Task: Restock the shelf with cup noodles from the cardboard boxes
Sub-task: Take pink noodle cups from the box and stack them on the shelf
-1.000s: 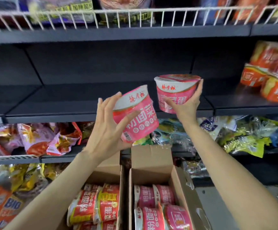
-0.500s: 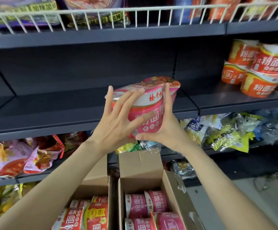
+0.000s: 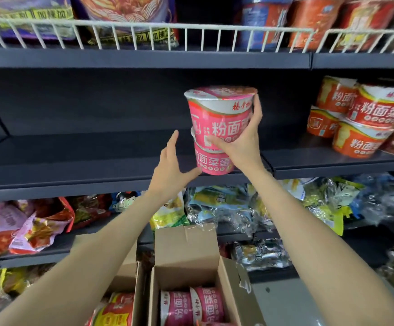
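Two pink plastic-wrapped cup noodle tubs stacked on the dark grey metal shelf (image 3: 78,165), near its front edge. Upper pink cup (image 3: 219,114) sits upright on the lower pink cup (image 3: 211,162). Right hand (image 3: 243,140) grips the upper cup from its right side, fingers curled up the wall toward the lid rim, thumb across the lower front. Left hand (image 3: 171,168) open, fingers straight and spread, just left of the stack; thumb tip touches or nearly touches the base of the lower cup, cannot tell which. Hands apart, one either side of the stack. Further right on the same shelf level, a stacked cluster of orange cup noodle tubs (image 3: 365,118). Below, two open brown cardboard boxes: the right box (image 3: 186,267) holds more pink cups lying on their sides, the left box (image 3: 130,271) holds red-and-yellow cups. Crinkled snack bags (image 3: 250,208) fill the lower shelf. White wire rail (image 3: 144,34) fronts the shelf above.
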Demonstrator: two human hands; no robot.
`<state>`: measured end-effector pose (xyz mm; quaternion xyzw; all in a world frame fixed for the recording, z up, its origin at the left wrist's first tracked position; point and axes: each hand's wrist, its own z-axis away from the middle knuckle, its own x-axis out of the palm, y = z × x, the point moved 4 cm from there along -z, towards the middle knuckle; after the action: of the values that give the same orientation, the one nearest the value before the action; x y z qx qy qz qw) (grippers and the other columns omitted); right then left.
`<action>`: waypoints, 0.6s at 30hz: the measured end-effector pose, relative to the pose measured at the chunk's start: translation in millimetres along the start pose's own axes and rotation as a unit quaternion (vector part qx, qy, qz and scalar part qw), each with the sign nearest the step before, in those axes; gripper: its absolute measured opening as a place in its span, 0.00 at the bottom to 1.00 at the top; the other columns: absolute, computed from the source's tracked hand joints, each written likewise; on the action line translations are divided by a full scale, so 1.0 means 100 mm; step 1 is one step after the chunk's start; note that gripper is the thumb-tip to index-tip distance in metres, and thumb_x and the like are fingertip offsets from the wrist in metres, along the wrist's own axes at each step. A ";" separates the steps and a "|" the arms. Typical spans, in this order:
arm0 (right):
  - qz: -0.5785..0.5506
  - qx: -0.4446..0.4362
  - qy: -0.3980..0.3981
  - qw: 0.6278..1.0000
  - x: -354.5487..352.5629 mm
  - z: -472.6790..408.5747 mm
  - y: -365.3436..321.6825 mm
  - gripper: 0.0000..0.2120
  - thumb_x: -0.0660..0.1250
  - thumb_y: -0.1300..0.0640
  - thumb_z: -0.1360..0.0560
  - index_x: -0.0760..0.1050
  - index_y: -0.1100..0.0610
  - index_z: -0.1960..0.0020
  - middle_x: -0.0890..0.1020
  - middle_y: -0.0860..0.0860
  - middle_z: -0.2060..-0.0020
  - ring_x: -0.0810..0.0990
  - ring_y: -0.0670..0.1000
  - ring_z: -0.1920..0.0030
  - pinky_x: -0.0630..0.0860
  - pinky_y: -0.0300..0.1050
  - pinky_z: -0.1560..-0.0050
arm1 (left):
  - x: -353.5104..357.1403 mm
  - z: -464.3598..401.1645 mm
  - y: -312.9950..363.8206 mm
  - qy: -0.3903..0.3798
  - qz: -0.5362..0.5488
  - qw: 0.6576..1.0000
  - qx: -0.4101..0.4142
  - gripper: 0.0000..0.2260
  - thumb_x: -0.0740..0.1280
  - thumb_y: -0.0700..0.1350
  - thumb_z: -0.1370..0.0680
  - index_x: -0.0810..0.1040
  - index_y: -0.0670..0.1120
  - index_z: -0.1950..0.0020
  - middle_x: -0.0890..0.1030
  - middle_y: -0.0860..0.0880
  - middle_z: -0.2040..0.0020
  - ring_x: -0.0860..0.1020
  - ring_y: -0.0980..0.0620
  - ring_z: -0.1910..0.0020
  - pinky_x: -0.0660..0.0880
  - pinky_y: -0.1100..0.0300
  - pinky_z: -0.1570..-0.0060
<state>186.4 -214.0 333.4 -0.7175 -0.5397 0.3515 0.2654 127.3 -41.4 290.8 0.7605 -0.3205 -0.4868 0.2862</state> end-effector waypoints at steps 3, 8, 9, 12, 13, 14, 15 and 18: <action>0.047 0.018 0.003 0.999 0.12 -0.17 0.22 0.57 0.76 0.39 0.37 0.39 0.46 0.23 0.60 0.51 0.27 0.64 0.50 0.29 0.65 0.63 0.31 | 0.28 -0.32 -0.08 -0.041 0.027 0.998 -0.050 0.51 0.75 0.53 0.31 0.39 0.56 0.23 0.53 0.42 0.24 0.69 0.42 0.33 0.70 0.50 0.42; 0.189 0.011 0.062 0.980 0.00 -0.33 0.57 0.39 0.68 0.44 0.26 0.49 0.48 0.23 0.64 0.57 0.31 0.65 0.57 0.34 0.68 0.50 0.41 | 0.72 -0.85 -0.04 0.029 0.033 0.999 -0.019 0.50 0.77 0.55 0.33 0.46 0.55 0.23 0.62 0.45 0.28 0.70 0.45 0.34 0.72 0.52 0.45; 0.205 -0.013 0.062 0.977 -0.02 -0.36 0.62 0.35 0.67 0.48 0.24 0.52 0.49 0.24 0.64 0.57 0.33 0.67 0.56 0.36 0.69 0.45 0.46 | 0.81 -0.94 -0.03 0.038 0.025 0.999 -0.010 0.50 0.77 0.55 0.34 0.47 0.56 0.23 0.63 0.45 0.29 0.70 0.45 0.34 0.73 0.50 0.44; 0.242 -0.083 0.024 0.966 -0.03 -0.48 0.86 0.26 0.64 0.55 0.22 0.61 0.54 0.27 0.65 0.59 0.34 0.70 0.56 0.37 0.75 0.47 0.46 | 1.05 -1.22 -0.03 0.066 0.030 0.997 -0.013 0.48 0.77 0.55 0.34 0.49 0.55 0.23 0.65 0.44 0.30 0.70 0.44 0.34 0.73 0.46 0.41; 0.249 -0.090 -0.003 0.964 -0.01 -0.54 0.97 0.24 0.64 0.56 0.22 0.63 0.55 0.28 0.64 0.59 0.32 0.70 0.57 0.35 0.76 0.51 0.42 | 1.11 -1.31 -0.03 0.075 0.033 0.996 -0.016 0.47 0.77 0.55 0.34 0.50 0.55 0.23 0.65 0.44 0.30 0.69 0.44 0.34 0.72 0.46 0.40; 0.262 -0.094 -0.035 0.960 0.02 -0.61 1.09 0.23 0.64 0.57 0.22 0.64 0.56 0.28 0.62 0.59 0.30 0.67 0.58 0.32 0.74 0.54 0.38 | 1.18 -1.44 -0.05 0.079 0.039 0.996 -0.021 0.46 0.76 0.53 0.33 0.50 0.55 0.23 0.65 0.44 0.30 0.69 0.44 0.33 0.72 0.47 0.40; 0.284 -0.095 -0.066 0.952 0.05 -0.68 1.20 0.22 0.63 0.58 0.21 0.65 0.57 0.28 0.59 0.60 0.27 0.63 0.60 0.29 0.70 0.56 0.34 | 1.23 -1.56 -0.08 0.074 0.054 0.995 -0.029 0.46 0.76 0.50 0.32 0.50 0.54 0.23 0.65 0.45 0.29 0.68 0.46 0.32 0.71 0.49 0.39; 0.355 -0.079 -0.132 0.922 0.12 -0.89 1.48 0.24 0.59 0.58 0.19 0.59 0.53 0.25 0.49 0.58 0.23 0.48 0.60 0.23 0.58 0.59 0.27 | 1.35 -1.87 -0.25 0.012 0.215 0.973 -0.080 0.45 0.75 0.43 0.33 0.52 0.53 0.23 0.69 0.47 0.31 0.71 0.48 0.33 0.72 0.50 0.36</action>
<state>346.0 -243.7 273.3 -0.8278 -0.3057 0.4703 -0.0081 348.7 -106.2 265.0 0.6543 -0.4333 -0.4285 0.4478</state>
